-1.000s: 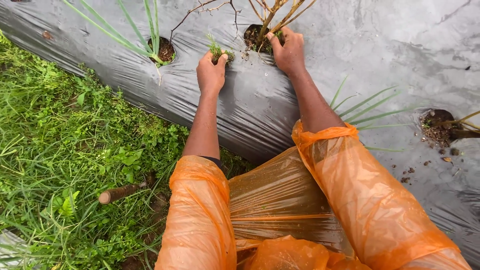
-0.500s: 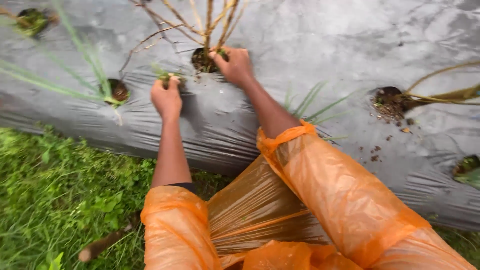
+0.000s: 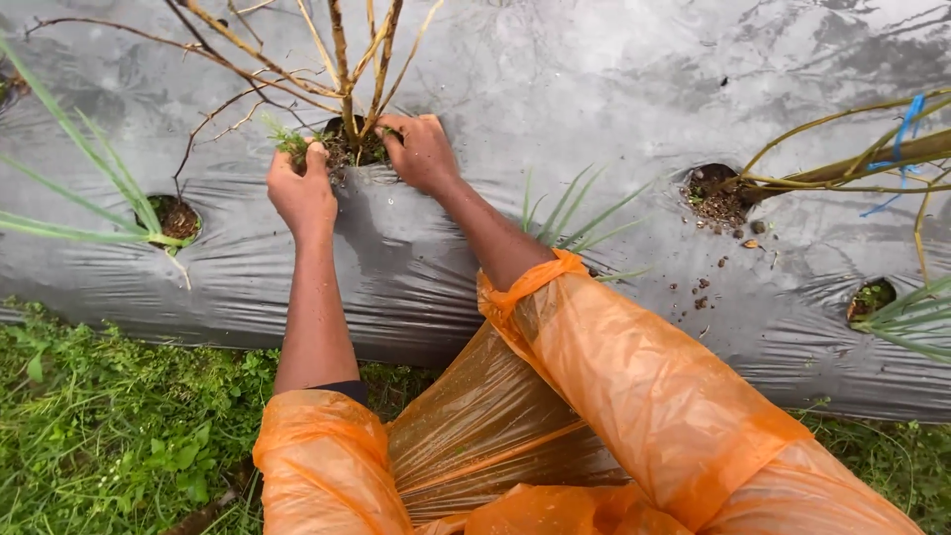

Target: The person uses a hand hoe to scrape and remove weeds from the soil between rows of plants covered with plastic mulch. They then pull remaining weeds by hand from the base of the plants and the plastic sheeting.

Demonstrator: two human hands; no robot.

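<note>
Weeding at a planting hole in grey plastic mulch (image 3: 594, 89)

Left hand (image 3: 302, 188) fisted on a green weed tuft (image 3: 287, 139) at the hole's (image 3: 352, 149) rim; right hand (image 3: 421, 151) loosely curled, fingertips in soil — holding nothing. Best gripped low, clear of the bare woody stems (image 3: 342, 69).

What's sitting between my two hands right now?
In the head view, a planting hole in the grey plastic sheet lies between the left hand and the right hand, with bare woody stems rising from it.
</note>
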